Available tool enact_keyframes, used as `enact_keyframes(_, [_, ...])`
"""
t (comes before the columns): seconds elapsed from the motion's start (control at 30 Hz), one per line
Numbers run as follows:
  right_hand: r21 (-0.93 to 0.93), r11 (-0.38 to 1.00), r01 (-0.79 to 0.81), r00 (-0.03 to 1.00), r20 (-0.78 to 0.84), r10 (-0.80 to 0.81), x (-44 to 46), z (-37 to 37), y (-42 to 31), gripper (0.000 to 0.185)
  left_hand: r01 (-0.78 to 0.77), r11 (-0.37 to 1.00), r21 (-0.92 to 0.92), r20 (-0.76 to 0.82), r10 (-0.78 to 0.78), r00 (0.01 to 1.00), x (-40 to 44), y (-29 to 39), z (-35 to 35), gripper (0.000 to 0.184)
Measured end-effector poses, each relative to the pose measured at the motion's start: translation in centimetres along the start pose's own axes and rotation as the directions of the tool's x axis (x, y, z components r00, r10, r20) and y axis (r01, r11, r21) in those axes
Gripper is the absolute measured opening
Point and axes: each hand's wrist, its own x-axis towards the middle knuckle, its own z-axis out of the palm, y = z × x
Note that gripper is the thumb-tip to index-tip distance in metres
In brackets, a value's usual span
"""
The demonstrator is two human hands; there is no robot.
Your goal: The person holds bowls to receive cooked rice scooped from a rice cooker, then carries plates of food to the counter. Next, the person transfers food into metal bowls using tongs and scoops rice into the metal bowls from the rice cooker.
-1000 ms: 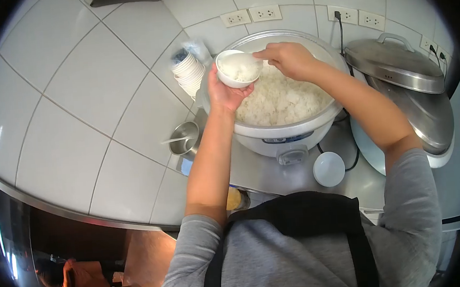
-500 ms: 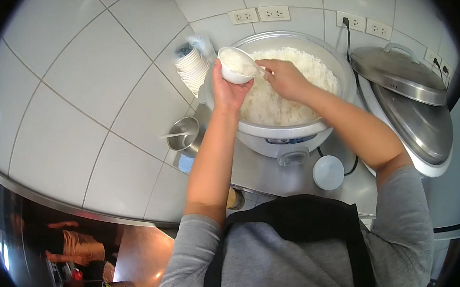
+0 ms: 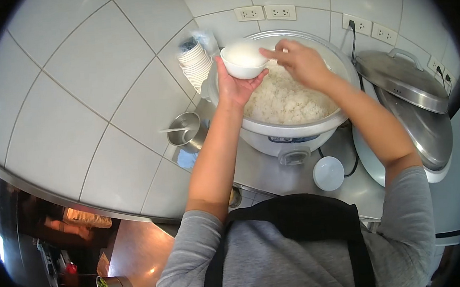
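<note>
In my left hand [image 3: 237, 87] is a small white bowl [image 3: 245, 70], held from below over the left side of a large rice cooker [image 3: 293, 131]. White rice [image 3: 242, 51] fills the bowl to a mound, its top blurred. My right hand [image 3: 305, 63] is closed just right of the bowl, above the cooker, with fingers reaching toward the bowl's rim. Whatever those fingers grip is too blurred to name. Loose cooked rice [image 3: 288, 99] lies inside the open cooker.
Stacked white bowls [image 3: 195, 66] stand left of the cooker, near a metal pot [image 3: 189, 138] with a white-handled utensil. An upturned-looking white dish [image 3: 328, 173] sits in front. Metal lids [image 3: 404, 80] lie at the right, by power cords. A dark-aproned person's station shows lower left.
My right hand has lifted and shifted right from the bowl. The bowl has moved slightly right and looks more upright, with its rice mounded higher and blurred.
</note>
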Motion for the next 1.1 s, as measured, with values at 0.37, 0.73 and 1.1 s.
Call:
enact_keyframes(0.37, [-0.12, 0.958, 0.259, 0.953, -0.131, -0.274, 1.5, -3.7, 1.4, 0.056, 0.151, 0.989, 0.004, 0.2, -0.148, 0.968, 0.1, 0.2, -0.5, 0.08])
enact_keyframes(0.73, [-0.314, 0.944, 0.101, 0.99, -0.061, -0.127, 4.5, -7.9, 0.3, 0.045, -0.065, 0.997, -0.046, 0.015, 0.066, 0.998, 0.0, -0.1, 0.1, 0.071])
enact_keyframes(1.1, [0.303, 0.951, 0.062, 0.998, -0.008, -0.063, 2.4, -4.1, 2.1, 0.042, -0.006, 0.995, -0.103, 0.043, 0.01, 0.999, -1.1, 0.8, 1.7, 0.068])
